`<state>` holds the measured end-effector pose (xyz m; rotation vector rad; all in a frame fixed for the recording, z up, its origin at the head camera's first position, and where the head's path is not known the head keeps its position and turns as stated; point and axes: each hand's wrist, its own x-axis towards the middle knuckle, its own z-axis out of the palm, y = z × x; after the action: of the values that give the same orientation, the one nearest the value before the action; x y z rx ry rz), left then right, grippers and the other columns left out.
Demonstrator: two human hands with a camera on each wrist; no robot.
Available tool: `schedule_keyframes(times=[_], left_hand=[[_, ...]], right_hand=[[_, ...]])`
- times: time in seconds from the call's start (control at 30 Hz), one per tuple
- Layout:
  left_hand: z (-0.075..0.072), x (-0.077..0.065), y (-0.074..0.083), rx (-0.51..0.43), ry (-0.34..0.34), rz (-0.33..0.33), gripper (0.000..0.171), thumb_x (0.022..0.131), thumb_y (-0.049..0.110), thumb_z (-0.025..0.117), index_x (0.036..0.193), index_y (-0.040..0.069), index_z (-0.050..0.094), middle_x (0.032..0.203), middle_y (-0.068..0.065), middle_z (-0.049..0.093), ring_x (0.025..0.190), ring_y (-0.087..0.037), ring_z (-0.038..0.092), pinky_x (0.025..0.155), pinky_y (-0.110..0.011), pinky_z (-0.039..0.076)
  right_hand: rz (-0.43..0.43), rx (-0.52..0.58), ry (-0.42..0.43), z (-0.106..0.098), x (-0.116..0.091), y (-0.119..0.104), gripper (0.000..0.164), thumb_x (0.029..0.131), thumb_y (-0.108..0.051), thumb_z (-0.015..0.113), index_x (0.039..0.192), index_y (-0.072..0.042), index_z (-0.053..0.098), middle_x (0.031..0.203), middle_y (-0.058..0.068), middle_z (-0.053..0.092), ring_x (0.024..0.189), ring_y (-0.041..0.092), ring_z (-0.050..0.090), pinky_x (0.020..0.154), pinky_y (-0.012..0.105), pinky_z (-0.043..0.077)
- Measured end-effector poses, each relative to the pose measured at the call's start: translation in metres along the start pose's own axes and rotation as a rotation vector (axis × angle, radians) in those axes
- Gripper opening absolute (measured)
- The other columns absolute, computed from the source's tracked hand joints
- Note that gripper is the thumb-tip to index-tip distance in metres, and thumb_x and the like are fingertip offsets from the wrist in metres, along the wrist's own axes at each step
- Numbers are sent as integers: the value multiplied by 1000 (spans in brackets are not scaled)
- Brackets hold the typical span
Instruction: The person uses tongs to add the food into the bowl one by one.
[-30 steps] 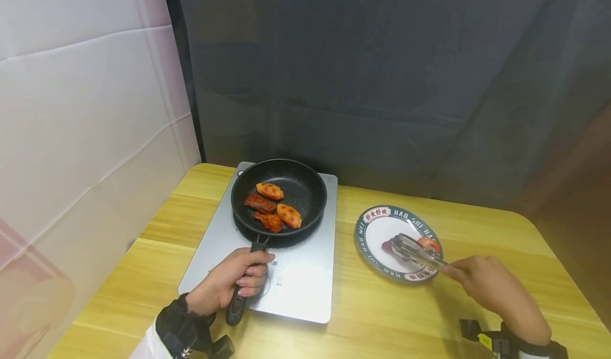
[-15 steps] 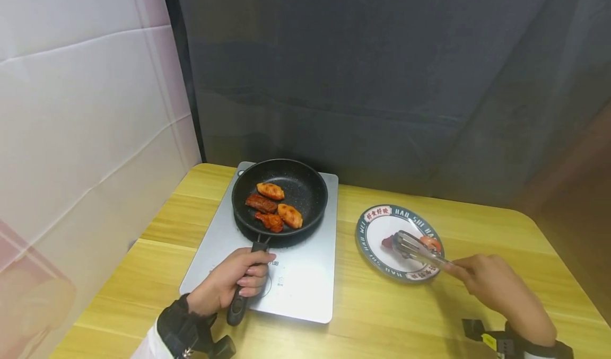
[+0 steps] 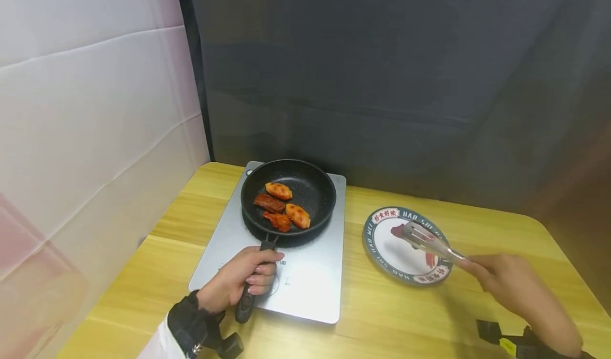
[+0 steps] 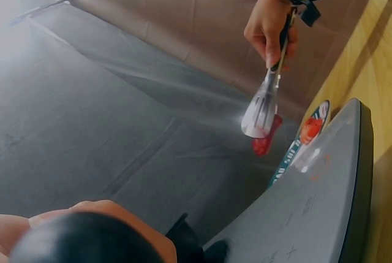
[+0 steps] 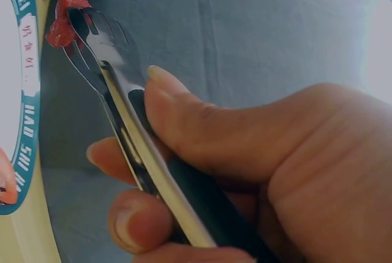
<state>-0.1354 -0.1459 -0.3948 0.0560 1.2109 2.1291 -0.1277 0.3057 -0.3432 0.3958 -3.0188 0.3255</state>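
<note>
My left hand (image 3: 248, 278) grips the black handle of a frying pan (image 3: 312, 189), which sits on a flat silver cooktop (image 3: 310, 290). Four-finger detail aside, the pan holds several browned pieces, among them a chicken wing (image 3: 298, 216) and a dark red slab of meat (image 3: 269, 203). With my right hand (image 3: 513, 282) I squeeze metal tongs (image 5: 116, 48) between thumb and fingers. Their tips pinch a piece of red raw meat (image 5: 64, 21), raised above the plate (image 3: 382, 255) in the left wrist view. An orange-pink piece, maybe shrimp-like in look, (image 4: 311, 129) lies on that plate.
The wooden table (image 3: 353, 316) carries the cooktop at left and the plate at right. A dark curtain (image 3: 363, 83) hangs along the back edge. A pale sheet (image 3: 95, 110) closes off the left side.
My right hand has lifted the tongs with the red meat off the plate, uncovering more of it. The whole scene shifts slightly right in view. My left hand keeps its grip on the pan.
</note>
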Motion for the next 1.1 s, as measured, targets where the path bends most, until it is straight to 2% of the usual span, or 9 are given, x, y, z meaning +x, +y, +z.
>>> schedule_keyframes(times=[0.13, 0.3, 0.43, 0.6, 0.8, 0.97, 1.1], left_hand=[[3, 4, 2, 33, 5, 3, 28, 87, 14, 51, 66, 12, 32, 49, 9, 26, 34, 1, 27, 30, -15, 20], [5, 5, 5, 42, 28, 2, 27, 86, 14, 53, 68, 11, 33, 50, 9, 26, 34, 0, 26, 30, -15, 20], [6, 6, 6, 41, 15, 13, 26, 85, 14, 54, 70, 11, 34, 50, 9, 26, 34, 1, 27, 30, -15, 20], [5, 6, 6, 30, 25, 23, 26, 85, 14, 54, 69, 11, 34, 50, 9, 26, 34, 1, 26, 30, -14, 19], [3, 2, 1, 44, 16, 8, 27, 85, 14, 53, 67, 11, 33, 50, 9, 26, 34, 1, 26, 30, -15, 20], [2, 1, -1, 56, 33, 7, 29, 85, 16, 54, 66, 12, 33, 49, 10, 26, 34, 1, 26, 30, -14, 20], [1, 1, -2, 43, 41, 1, 28, 85, 15, 53, 67, 13, 32, 49, 10, 26, 34, 1, 27, 30, -15, 20]], right_hand=[[7, -9, 24, -6, -1, 4, 27, 90, -33, 51, 97, -13, 69, 53, -10, 43, 47, 5, 35, 49, 27, 30], [-27, -33, 73, -20, 11, -2, 31, 88, -34, 53, 102, -9, 67, 53, -11, 45, 48, 5, 36, 49, 26, 30], [-64, -45, 115, -37, 25, -14, 30, 87, -34, 55, 100, -10, 68, 54, -11, 44, 47, 4, 35, 45, 23, 27], [-109, -35, 92, -50, 47, -39, 30, 88, -37, 52, 98, -14, 68, 54, -10, 44, 48, 7, 38, 43, 24, 27], [-139, 56, 44, -43, 66, -67, 36, 88, -38, 53, 103, -9, 67, 47, -8, 35, 44, 9, 35, 40, 24, 27], [-242, 103, 86, -32, 82, -85, 23, 86, -33, 57, 90, -14, 70, 47, -11, 36, 43, 6, 36, 41, 23, 29], [-285, 141, 47, -24, 98, -98, 18, 86, -33, 58, 81, -18, 68, 49, -12, 42, 45, 6, 41, 42, 22, 32]])
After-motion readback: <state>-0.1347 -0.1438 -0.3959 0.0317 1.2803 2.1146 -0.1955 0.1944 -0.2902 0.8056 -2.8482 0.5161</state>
